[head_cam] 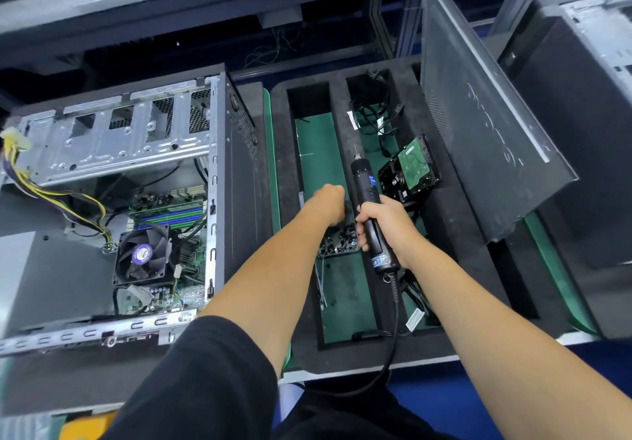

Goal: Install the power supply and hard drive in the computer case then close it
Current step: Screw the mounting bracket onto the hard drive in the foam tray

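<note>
Computer case (113, 207) lies open on its side at your left, insides facing up: motherboard w/ CPU fan (143, 256) near the middle, bare metal drive cage (116, 138) at the far end, yellow and black cable bundle (51, 193) trailing across the left side. Hard drive (410, 169) isn't in the case; it sits tilted in the right compartment of the black foam tray (451, 268), just right of the case, green circuit board facing up. Case's side panel (485, 111) leans upright at the tray's right edge.

Your right hand (383, 225) is wrapped around the body of a black electric screwdriver (367, 200), bit pointing away from you, coiled cord (393, 320) hanging back toward you. Your left hand (328, 205) reaches down over a small bin of dark screws (342, 239) in the tray, fingers curled under & hidden, so can't tell whether it has hold of anything. More black cables (376, 114) lie at the tray's far end.
</note>
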Available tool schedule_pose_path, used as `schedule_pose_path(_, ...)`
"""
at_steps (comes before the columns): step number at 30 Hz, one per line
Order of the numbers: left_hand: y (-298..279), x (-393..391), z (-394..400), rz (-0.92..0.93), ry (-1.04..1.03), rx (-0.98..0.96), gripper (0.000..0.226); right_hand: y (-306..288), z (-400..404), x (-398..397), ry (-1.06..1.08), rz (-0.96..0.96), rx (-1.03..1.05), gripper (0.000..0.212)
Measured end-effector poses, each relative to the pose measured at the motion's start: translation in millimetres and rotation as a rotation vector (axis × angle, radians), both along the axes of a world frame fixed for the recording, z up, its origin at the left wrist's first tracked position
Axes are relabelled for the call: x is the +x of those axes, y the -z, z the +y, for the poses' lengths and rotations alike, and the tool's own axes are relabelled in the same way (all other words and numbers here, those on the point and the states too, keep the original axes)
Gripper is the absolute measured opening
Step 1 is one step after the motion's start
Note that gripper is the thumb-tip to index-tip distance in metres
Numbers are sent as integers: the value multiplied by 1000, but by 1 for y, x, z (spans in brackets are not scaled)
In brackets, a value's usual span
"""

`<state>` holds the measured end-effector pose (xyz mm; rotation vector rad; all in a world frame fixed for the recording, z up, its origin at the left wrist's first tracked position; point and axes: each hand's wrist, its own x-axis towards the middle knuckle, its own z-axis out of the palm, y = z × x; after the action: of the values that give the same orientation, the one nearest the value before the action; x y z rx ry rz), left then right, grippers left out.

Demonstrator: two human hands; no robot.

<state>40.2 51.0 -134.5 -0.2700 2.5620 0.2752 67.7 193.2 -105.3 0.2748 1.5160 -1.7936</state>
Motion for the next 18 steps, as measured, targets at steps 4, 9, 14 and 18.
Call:
schedule_pose_path(4,14,13,4,-50,54,-46,26,1,-1,0,7,15,16,16)
schedule_pose_path(9,22,19,7,-38,4,-112,29,1,1,-1,-6,24,17,14)
schedule_pose_path(14,22,24,16,70,-30,-154,28,1,2,-1,-12,30,16,13)
schedule_pose_path(18,30,36,26,55,-136,-64,25,1,2,-1,-17,23,16,15)
